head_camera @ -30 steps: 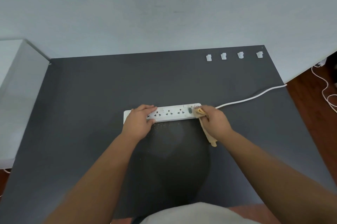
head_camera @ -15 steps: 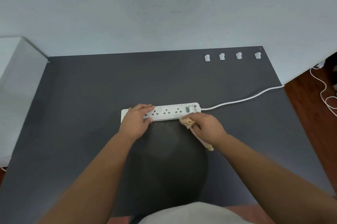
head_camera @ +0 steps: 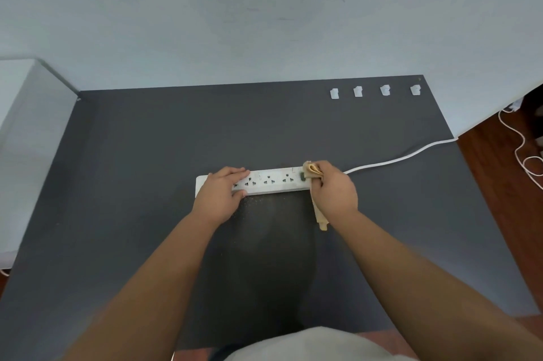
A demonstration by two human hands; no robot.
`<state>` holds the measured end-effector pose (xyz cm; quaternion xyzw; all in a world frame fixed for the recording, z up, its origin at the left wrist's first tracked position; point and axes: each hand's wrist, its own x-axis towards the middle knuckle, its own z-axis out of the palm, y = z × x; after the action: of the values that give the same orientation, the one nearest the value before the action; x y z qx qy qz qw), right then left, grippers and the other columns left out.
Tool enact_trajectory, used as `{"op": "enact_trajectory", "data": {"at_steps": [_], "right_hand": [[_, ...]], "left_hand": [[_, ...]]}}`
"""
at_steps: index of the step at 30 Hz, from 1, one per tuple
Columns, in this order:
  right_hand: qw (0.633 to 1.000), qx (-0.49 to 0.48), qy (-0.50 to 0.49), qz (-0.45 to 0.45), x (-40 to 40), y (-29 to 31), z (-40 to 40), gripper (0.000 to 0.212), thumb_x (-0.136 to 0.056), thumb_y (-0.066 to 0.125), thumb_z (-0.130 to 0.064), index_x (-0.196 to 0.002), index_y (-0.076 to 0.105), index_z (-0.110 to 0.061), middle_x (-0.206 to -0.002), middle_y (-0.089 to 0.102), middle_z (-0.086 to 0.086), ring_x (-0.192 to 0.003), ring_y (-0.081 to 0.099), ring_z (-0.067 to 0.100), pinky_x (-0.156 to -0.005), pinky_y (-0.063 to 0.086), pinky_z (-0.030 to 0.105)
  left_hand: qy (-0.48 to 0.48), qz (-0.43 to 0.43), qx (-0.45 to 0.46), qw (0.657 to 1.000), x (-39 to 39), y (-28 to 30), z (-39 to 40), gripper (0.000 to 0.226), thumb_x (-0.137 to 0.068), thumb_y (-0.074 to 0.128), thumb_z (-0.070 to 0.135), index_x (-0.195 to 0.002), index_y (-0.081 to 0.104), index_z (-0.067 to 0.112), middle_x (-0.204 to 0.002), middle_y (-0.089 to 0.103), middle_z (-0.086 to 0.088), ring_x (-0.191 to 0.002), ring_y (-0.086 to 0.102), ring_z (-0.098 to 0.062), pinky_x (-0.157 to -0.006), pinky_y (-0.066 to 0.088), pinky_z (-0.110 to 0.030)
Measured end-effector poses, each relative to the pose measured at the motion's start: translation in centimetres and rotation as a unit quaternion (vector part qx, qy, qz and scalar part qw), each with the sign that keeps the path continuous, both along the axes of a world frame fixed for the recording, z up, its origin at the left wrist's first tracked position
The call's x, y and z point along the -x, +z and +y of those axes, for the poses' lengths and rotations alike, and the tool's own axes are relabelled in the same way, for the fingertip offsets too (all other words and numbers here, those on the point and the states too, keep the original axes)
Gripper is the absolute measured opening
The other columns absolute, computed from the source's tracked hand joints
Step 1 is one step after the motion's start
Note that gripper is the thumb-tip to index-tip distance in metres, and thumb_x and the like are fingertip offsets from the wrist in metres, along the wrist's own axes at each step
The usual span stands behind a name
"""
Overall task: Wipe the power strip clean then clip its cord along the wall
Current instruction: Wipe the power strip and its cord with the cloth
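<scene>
Power strip (head_camera: 266, 181) mid-mat (head_camera: 147, 184), edges distant

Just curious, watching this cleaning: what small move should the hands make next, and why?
Probably sweep the folded tan cloth leftward: the right hand grips it at the cord end of the long white plastic power strip, whose sockets look speckled. The left hand presses the other end steady.

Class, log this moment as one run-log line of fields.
stage: wiping | left hand: presses power strip | right hand: grips cloth at cord end | cord: unclipped | clips: empty
</scene>
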<state>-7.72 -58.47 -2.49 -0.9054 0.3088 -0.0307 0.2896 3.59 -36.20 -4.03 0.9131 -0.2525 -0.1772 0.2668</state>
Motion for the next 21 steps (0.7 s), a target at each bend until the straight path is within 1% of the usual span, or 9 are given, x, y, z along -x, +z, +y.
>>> {"op": "enact_trajectory", "data": {"at_steps": [3,6,7,10,12,13,17,19,21], "right_hand": [[0.996,0.014,0.061,0.067,-0.6,0.4,2.2,0.021,-0.088,0.045,-0.015,-0.107,0.054,-0.019,-0.099,0.065,0.006,-0.089,0.061,0.034,-0.069,0.048,0.036],[0.977,-0.017,0.200,0.070,-1.0,0.0,5.7,0.017,-0.088,0.047,-0.018,-0.104,0.054,-0.018,-0.097,0.065,0.005,-0.088,0.062,0.032,-0.067,0.047,0.034],[0.975,-0.019,0.213,0.055,-1.0,0.1,5.8,0.015,-0.088,0.048,-0.018,-0.100,0.055,-0.017,-0.093,0.066,0.005,-0.085,0.062,0.031,-0.065,0.047,0.034],[0.992,-0.011,0.120,0.025,-0.5,0.5,3.1,0.015,-0.087,0.048,-0.016,-0.100,0.057,-0.017,-0.078,0.062,0.004,-0.077,0.059,0.029,-0.060,0.041,0.031],[0.997,0.013,0.060,0.050,0.1,0.4,1.3,0.013,-0.088,0.046,-0.016,-0.098,0.055,-0.016,-0.074,0.058,0.003,-0.077,0.059,0.031,-0.059,0.038,0.030],[0.996,0.024,0.061,0.061,0.1,0.3,1.3,0.012,-0.088,0.046,-0.016,-0.097,0.054,-0.016,-0.076,0.058,0.003,-0.078,0.060,0.032,-0.059,0.037,0.031],[0.978,0.013,0.199,0.069,-1.7,0.3,5.7,0.011,-0.088,0.049,-0.017,-0.097,0.054,-0.015,-0.094,0.066,0.007,-0.086,0.061,0.032,-0.063,0.041,0.033],[0.965,0.004,0.257,0.058,-2.2,0.4,6.9,0.008,-0.087,0.049,-0.017,-0.092,0.053,-0.014,-0.090,0.065,0.009,-0.085,0.060,0.033,-0.061,0.041,0.034],[0.968,-0.004,0.246,0.041,-2.0,0.8,5.9,0.006,-0.086,0.049,-0.017,-0.088,0.053,-0.014,-0.082,0.064,0.007,-0.080,0.060,0.032,-0.058,0.043,0.034]], "left_hand": [[0.001,-0.004,0.002,1.000,0.0,0.0,-0.1,0.046,-0.089,0.064,0.020,-0.133,0.054,0.026,-0.138,0.050,0.012,-0.125,0.048,-0.018,-0.108,0.012,-0.023],[0.002,-0.002,-0.001,1.000,0.0,-0.3,0.0,0.047,-0.089,0.063,0.020,-0.134,0.053,0.026,-0.138,0.050,0.011,-0.126,0.048,-0.018,-0.115,0.011,-0.035],[0.000,0.000,-0.002,1.000,0.0,-0.4,0.1,0.047,-0.089,0.063,0.021,-0.134,0.052,0.027,-0.138,0.050,0.012,-0.126,0.048,-0.019,-0.116,0.012,-0.037],[-0.019,0.003,-0.009,1.000,-0.3,-0.4,0.2,0.046,-0.090,0.061,0.023,-0.135,0.051,0.028,-0.138,0.049,0.013,-0.127,0.047,-0.017,-0.119,0.016,-0.042],[-0.026,-0.002,-0.014,1.000,-0.2,-0.4,0.2,0.046,-0.090,0.060,0.023,-0.135,0.051,0.027,-0.139,0.049,0.012,-0.127,0.047,-0.015,-0.119,0.017,-0.046],[-0.025,-0.005,-0.014,1.000,-0.2,-0.4,0.2,0.046,-0.090,0.060,0.023,-0.135,0.051,0.027,-0.138,0.049,0.012,-0.126,0.048,-0.016,-0.119,0.017,-0.047],[-0.020,-0.014,-0.012,1.000,-0.1,-0.4,0.1,0.046,-0.090,0.061,0.022,-0.134,0.052,0.026,-0.137,0.050,0.011,-0.121,0.051,-0.017,-0.116,0.024,-0.047],[-0.027,-0.018,-0.009,0.999,-0.1,-0.2,0.1,0.045,-0.090,0.061,0.021,-0.134,0.053,0.025,-0.138,0.051,0.008,-0.124,0.049,-0.015,-0.114,0.028,-0.047],[-0.038,-0.009,-0.006,0.999,-0.4,-0.2,0.4,0.045,-0.091,0.059,0.019,-0.135,0.052,0.025,-0.139,0.049,0.008,-0.126,0.048,-0.013,-0.115,0.027,-0.047]]}}
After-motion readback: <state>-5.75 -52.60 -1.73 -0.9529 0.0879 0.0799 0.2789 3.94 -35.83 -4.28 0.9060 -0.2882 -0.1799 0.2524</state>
